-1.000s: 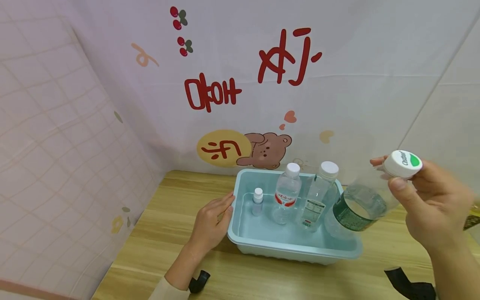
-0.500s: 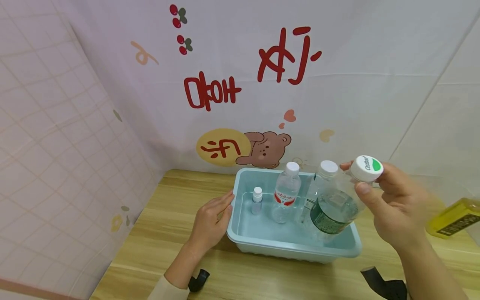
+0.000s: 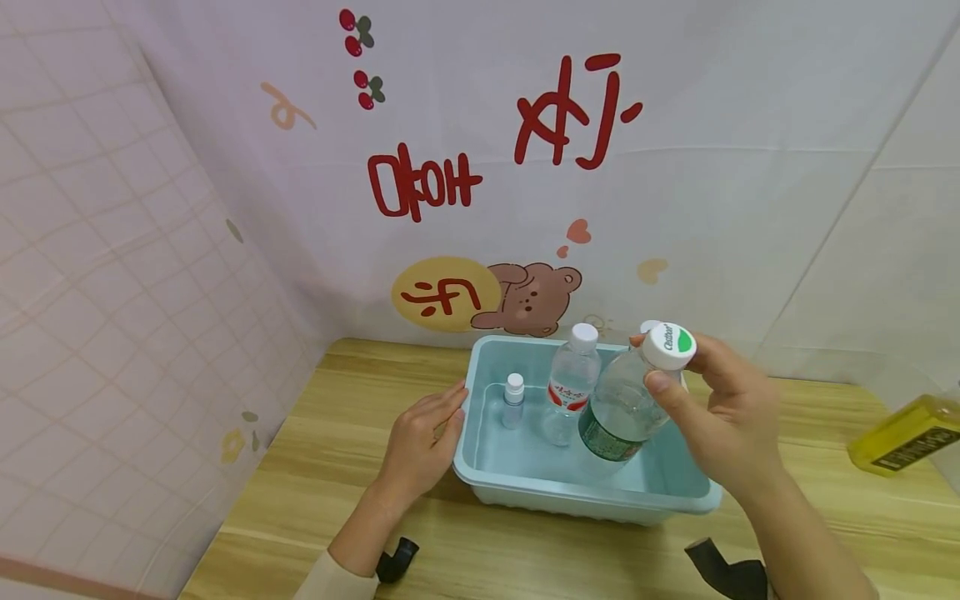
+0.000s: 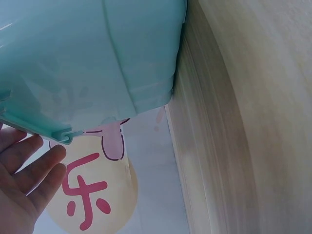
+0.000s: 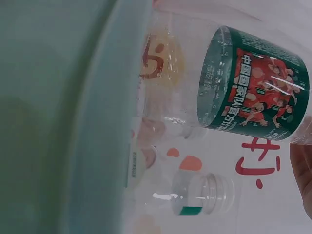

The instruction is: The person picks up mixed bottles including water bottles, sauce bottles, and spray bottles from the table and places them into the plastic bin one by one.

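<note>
My right hand (image 3: 720, 408) pinches a large clear plastic bottle (image 3: 618, 417) by its white and green cap end. The bottle leans over the pale blue tub (image 3: 585, 502), its lower end down inside the walls. Its green label (image 5: 253, 83) shows in the right wrist view. My left hand (image 3: 423, 437) rests against the tub's left rim, fingers (image 4: 41, 170) extended along its outer side. Inside the tub stand a small white-capped bottle (image 3: 513, 404) and a clear bottle with a red and white label (image 3: 572, 387). Another clear bottle (image 5: 204, 195) is mostly hidden behind the held one in the head view.
A bottle of yellow liquid (image 3: 903, 437) with a dark label is at the right on the wooden table (image 3: 360, 408). Behind the tub hangs a white printed cloth (image 3: 705, 217), with another cloth along the left side.
My right hand has carried the large bottle leftward and slightly down, from the tub's right edge to over its inside. The left hand has stayed at the rim.
</note>
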Demonstrator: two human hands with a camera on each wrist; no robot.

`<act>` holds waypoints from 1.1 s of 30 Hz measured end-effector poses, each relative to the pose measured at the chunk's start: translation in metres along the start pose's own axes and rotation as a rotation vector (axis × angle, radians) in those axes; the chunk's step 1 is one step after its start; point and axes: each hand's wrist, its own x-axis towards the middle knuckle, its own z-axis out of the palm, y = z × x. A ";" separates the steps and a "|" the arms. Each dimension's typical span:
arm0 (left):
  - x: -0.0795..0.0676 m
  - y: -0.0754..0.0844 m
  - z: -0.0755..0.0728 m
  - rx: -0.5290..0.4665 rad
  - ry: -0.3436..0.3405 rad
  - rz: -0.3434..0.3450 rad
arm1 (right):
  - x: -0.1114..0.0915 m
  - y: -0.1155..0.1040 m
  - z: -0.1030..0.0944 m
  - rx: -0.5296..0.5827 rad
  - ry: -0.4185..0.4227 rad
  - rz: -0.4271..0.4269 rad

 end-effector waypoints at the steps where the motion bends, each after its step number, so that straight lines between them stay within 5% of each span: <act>1: 0.000 0.000 0.000 -0.001 0.001 0.004 | -0.002 0.000 0.001 -0.035 -0.009 0.010; 10: 0.000 -0.002 0.000 0.004 0.005 0.014 | -0.009 0.000 0.016 -0.173 -0.079 0.089; 33: 0.000 -0.001 0.000 0.002 0.007 0.014 | -0.029 0.015 0.057 -0.174 -0.132 0.253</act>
